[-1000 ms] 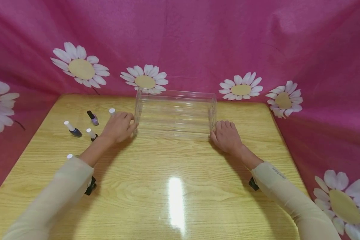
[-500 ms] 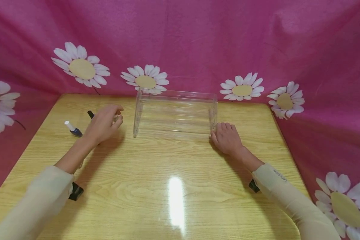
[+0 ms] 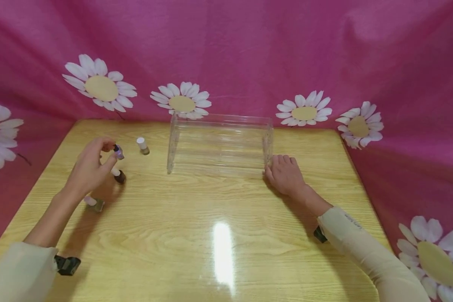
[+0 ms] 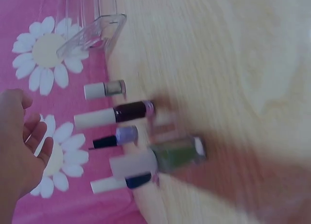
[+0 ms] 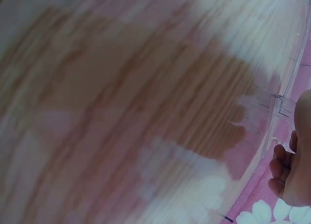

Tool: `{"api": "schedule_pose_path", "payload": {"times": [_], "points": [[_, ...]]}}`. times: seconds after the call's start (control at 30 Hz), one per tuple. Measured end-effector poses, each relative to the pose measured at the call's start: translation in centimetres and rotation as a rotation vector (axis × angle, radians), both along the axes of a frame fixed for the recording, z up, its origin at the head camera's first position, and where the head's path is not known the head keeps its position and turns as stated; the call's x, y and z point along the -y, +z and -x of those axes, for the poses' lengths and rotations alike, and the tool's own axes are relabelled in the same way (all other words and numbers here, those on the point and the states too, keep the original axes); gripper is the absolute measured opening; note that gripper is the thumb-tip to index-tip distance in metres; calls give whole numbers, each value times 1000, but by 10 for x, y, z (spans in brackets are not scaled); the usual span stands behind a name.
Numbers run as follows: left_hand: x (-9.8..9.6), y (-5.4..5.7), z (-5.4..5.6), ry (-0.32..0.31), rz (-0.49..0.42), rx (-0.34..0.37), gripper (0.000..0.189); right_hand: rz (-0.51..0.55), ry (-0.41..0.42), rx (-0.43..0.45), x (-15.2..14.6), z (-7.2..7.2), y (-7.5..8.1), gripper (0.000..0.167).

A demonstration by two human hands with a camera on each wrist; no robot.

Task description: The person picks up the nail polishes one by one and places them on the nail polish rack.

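My left hand (image 3: 92, 165) hovers over the left of the table with fingers loosely bent and nothing in them. Just past its fingertips lies a lilac nail polish bottle (image 3: 118, 152) with a black cap. Close by are a dark red nail polish bottle (image 3: 119, 176), a green one (image 3: 96, 204) and a small white-capped one (image 3: 142, 146). A dark blue nail polish bottle (image 4: 138, 180) shows in the left wrist view; my hand hides it in the head view. My right hand (image 3: 285, 174) rests against the right side of a clear stepped rack (image 3: 220, 144).
The wooden table (image 3: 196, 235) ends at a pink curtain (image 3: 241, 54) with daisies, which hangs behind and along both sides. A black wrist camera (image 3: 68, 265) sits under the left sleeve, another (image 3: 319, 235) under the right.
My left hand has left the rack's left side and swept left over the bottles, uncovering the small white-capped one. The right hand and rack stay in place.
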State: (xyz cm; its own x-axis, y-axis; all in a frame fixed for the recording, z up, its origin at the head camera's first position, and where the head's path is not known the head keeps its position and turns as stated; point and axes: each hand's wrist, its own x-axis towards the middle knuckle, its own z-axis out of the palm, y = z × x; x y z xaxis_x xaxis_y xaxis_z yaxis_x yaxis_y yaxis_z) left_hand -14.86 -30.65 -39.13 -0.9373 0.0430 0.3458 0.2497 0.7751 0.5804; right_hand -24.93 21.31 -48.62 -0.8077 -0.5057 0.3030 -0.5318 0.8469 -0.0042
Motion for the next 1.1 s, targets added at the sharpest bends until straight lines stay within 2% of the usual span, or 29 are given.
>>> {"api": "schedule_pose_path", "payload": {"times": [0.23,0.47,0.67,0.9,1.1], "points": [[13,-10,-28,102,-48,24,34,-11,-8,-13,0,-2,-2,33],[20,-27,-52,200,-106,69,43,-24,-22,32,1,-2,-2,33],[23,-40,-73,262,-147,113,52,-11,-12,10,2,0,-2,33],[30,-52,-88,265,-186,190,62,-12,-12,8,2,0,-3,32],[32,-61,-93,270,-179,236,65,-20,-17,16,2,0,-4,33]]}}
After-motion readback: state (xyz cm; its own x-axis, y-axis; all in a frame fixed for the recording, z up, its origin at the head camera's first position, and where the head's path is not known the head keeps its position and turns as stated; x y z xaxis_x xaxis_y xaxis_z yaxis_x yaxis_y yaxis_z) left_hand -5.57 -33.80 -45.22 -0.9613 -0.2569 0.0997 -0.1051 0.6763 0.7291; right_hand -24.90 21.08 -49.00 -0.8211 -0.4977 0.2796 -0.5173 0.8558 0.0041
